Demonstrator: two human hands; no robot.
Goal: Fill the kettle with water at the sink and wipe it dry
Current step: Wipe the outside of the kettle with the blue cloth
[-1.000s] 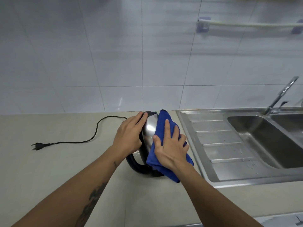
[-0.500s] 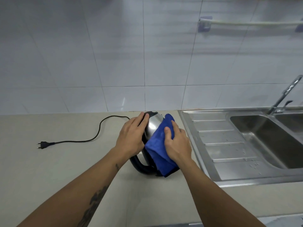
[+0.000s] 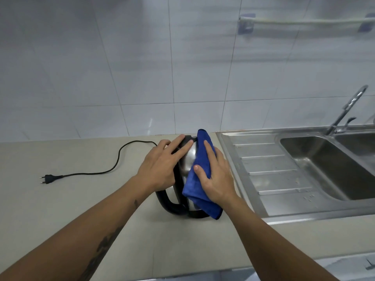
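A steel kettle [image 3: 187,161] with a black lid and black handle stands upright on the beige counter, just left of the sink [image 3: 316,157]. My left hand [image 3: 162,163] lies flat over its lid and left side, steadying it. My right hand [image 3: 215,175] presses a blue cloth [image 3: 199,179] against the kettle's right side; the cloth drapes from the lid down to the base. Much of the kettle body is hidden by hands and cloth.
A black power cord [image 3: 119,157] with a two-pin plug [image 3: 47,178] lies unplugged on the counter [image 3: 81,199] to the left. The sink's drainboard [image 3: 269,169] and a tap [image 3: 345,110] are to the right. A towel rail [image 3: 304,22] hangs on the tiled wall.
My right hand has slid the blue cloth up along the kettle's right side, and the cloth now reaches the lid. My left hand stays on the lid.
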